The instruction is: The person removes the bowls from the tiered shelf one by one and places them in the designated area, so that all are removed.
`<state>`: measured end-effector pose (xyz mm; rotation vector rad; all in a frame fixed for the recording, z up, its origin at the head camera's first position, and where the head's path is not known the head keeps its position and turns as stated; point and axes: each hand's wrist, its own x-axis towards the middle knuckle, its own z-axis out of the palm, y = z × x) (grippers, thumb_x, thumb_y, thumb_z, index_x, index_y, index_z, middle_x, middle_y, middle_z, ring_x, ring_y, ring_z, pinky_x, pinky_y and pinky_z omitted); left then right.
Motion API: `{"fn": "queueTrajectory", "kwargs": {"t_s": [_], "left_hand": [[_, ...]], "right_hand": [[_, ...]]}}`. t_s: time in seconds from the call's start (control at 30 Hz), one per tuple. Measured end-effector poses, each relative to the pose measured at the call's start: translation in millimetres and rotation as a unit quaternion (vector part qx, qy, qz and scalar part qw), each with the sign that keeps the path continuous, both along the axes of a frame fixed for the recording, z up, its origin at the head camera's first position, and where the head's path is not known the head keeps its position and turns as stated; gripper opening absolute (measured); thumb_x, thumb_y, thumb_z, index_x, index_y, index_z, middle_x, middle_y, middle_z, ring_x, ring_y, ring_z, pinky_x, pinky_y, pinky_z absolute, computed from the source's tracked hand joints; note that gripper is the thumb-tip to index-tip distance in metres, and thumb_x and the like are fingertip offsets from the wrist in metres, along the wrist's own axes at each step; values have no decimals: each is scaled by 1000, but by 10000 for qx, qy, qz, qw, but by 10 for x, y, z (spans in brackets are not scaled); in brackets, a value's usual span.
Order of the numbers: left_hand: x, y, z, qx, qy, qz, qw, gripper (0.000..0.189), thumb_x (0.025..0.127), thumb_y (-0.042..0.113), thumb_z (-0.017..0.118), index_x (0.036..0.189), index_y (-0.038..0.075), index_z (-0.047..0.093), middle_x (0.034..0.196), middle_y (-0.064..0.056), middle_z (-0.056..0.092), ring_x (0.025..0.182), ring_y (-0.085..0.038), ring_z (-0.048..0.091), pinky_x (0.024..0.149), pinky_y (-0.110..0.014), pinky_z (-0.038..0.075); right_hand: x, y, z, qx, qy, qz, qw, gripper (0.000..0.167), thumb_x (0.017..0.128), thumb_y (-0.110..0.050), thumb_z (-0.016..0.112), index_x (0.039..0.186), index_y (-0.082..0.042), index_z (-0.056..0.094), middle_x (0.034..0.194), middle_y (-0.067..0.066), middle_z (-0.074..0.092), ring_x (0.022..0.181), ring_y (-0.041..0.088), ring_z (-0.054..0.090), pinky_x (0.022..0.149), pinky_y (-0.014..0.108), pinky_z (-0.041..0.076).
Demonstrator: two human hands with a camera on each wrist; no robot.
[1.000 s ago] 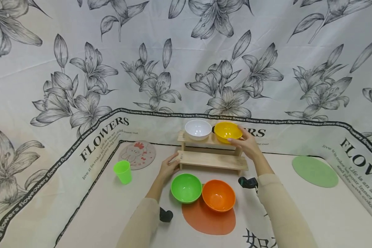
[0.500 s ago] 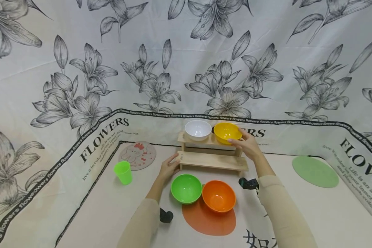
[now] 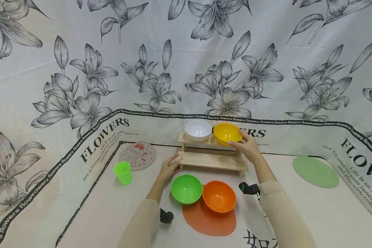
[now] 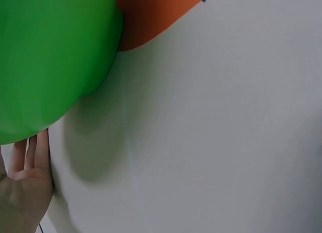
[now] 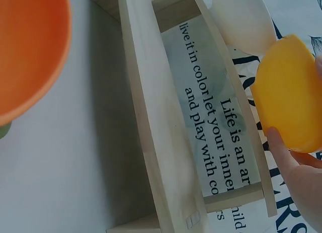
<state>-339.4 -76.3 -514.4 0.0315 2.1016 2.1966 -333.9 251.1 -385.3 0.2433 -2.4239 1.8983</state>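
Observation:
On the upper tier of a two-tier wooden shelf [image 3: 212, 161] sit a white bowl [image 3: 198, 131] and, to its right, a yellow bowl [image 3: 227, 133]. My right hand [image 3: 249, 146] grips the yellow bowl by its right side, thumb low on the near wall. The right wrist view shows the yellow bowl [image 5: 289, 94] close beside the white bowl [image 5: 244, 21]. My left hand [image 3: 168, 168] rests its fingers against the left end of the lower tier. In the left wrist view those fingers [image 4: 43, 150] look straight, their tips hidden by a green bowl [image 4: 55, 57].
In front of the shelf stand the green bowl and an orange bowl [image 3: 219, 197], partly over an orange round mat [image 3: 209, 224]. A green cup [image 3: 123, 173] and a pink round mat [image 3: 137, 155] are at left, a green oval mat [image 3: 315, 172] at right. A flowered cloth hangs behind.
The yellow bowl has shifted very slightly left, toward the white bowl, with my right hand on it. My left hand stays at the shelf's end.

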Motion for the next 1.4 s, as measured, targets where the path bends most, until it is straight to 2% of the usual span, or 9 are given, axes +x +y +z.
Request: {"fn": "queueTrajectory", "kwargs": {"t_s": [0.1, 0.27, 0.37, 0.53, 0.7, 0.97, 1.07, 1.17, 1.4], "left_hand": [[-1, 3, -2, 24, -11, 18, 10000, 46, 95, 13, 56, 140, 11, 45, 136, -27, 46, 119, -37, 53, 86, -37, 56], [1, 6, -5, 36, -8, 19, 10000, 45, 95, 13, 55, 140, 12, 46, 135, -27, 46, 119, -38, 52, 87, -38, 56], [-1, 8, -4, 61, -13, 24, 10000, 45, 95, 13, 55, 139, 12, 46, 135, -27, 46, 119, -38, 52, 87, -38, 55], [1, 7, -9, 98, -74, 45, 9999, 46, 95, 13, 56, 139, 12, 46, 135, -27, 47, 119, -36, 53, 87, -37, 56], [-11, -1, -20, 154, -164, 6, 9997, 47, 94, 16, 58, 140, 13, 46, 134, -25, 49, 119, -34, 53, 88, -36, 55], [6, 4, 11, 120, -127, -25, 9998, 47, 95, 17, 57, 140, 11, 45, 133, -26, 49, 119, -35, 53, 90, -37, 54], [3, 5, 15, 155, -119, -15, 9998, 47, 95, 16, 57, 140, 11, 44, 133, -27, 48, 119, -36, 53, 91, -38, 54], [-18, 5, -7, 171, -136, 21, 9998, 47, 95, 17, 58, 140, 12, 45, 133, -26, 50, 118, -35, 53, 90, -37, 54], [0, 14, -13, 159, -186, 8, 9997, 47, 95, 18, 58, 140, 13, 46, 133, -26, 50, 118, -35, 54, 89, -36, 55]], "right_hand": [[41, -1, -5, -21, 38, 39, 10000, 88, 85, -15, 70, 150, -3, 12, 156, 17, 10, 134, 41, 30, 104, 29, 42], [117, 2, -22, -180, -50, 66, 9998, 89, 85, -13, 70, 150, -4, 10, 156, 17, 12, 134, 41, 30, 107, 33, 39], [164, 9, -27, -288, -56, 111, 9995, 89, 85, -12, 70, 150, -5, 10, 156, 17, 11, 135, 42, 29, 104, 27, 42], [256, 20, -51, -392, -72, 150, 9991, 89, 85, -12, 70, 151, -6, 11, 156, 18, 11, 133, 43, 31, 90, 11, 48], [344, 37, -85, -526, -24, 264, 9983, 87, 85, -8, 69, 150, -2, 10, 155, 19, 12, 131, 43, 33, 88, 10, 48], [521, 106, -141, -260, -59, 160, 9995, 86, 86, -11, 69, 150, -5, 12, 157, 14, 8, 132, 39, 31, 91, 8, 45], [585, 149, -170, -107, -75, 158, 9998, 86, 86, -11, 69, 150, -4, 12, 157, 14, 9, 137, 40, 25, 103, 20, 41], [649, 200, -203, 94, -115, 119, 9998, 85, 86, -12, 69, 150, -4, 13, 157, 15, 10, 138, 39, 24, 105, 24, 38], [829, 319, -292, 107, -57, 104, 9999, 85, 86, -14, 69, 150, -4, 13, 156, 17, 11, 136, 43, 24, 91, 8, 44]]}}
